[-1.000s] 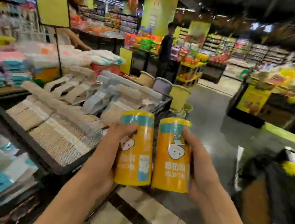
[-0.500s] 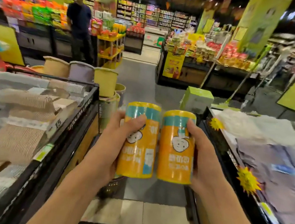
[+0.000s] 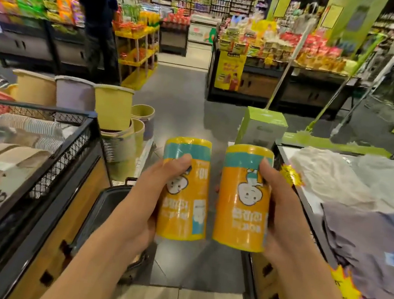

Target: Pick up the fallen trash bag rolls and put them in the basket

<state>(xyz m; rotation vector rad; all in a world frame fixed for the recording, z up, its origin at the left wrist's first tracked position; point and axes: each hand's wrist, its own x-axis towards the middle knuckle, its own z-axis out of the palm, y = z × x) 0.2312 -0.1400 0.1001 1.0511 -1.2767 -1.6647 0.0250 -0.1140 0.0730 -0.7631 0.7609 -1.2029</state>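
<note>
Two yellow trash bag rolls with teal bands stand upright in front of me, held at chest height over the aisle floor. My left hand (image 3: 148,193) grips the left roll (image 3: 185,197), thumb across its front. The right roll (image 3: 242,203) is gripped by my right hand (image 3: 280,208). A small gap separates the rolls. Below my left forearm a dark basket (image 3: 100,212) with a black handle sits on the floor against the left display; my arm hides much of it.
A black mesh-sided display bin (image 3: 67,159) of packaged goods stands left, a table of folded clothes (image 3: 356,204) right. Stacked plastic bins (image 3: 112,107) and a green box (image 3: 262,129) lie ahead. A person (image 3: 97,20) stands at far shelves.
My view has swung right, from the left display to straight down the aisle. The two rolls have drawn slightly apart, and the dark basket has come into sight below my left arm.
</note>
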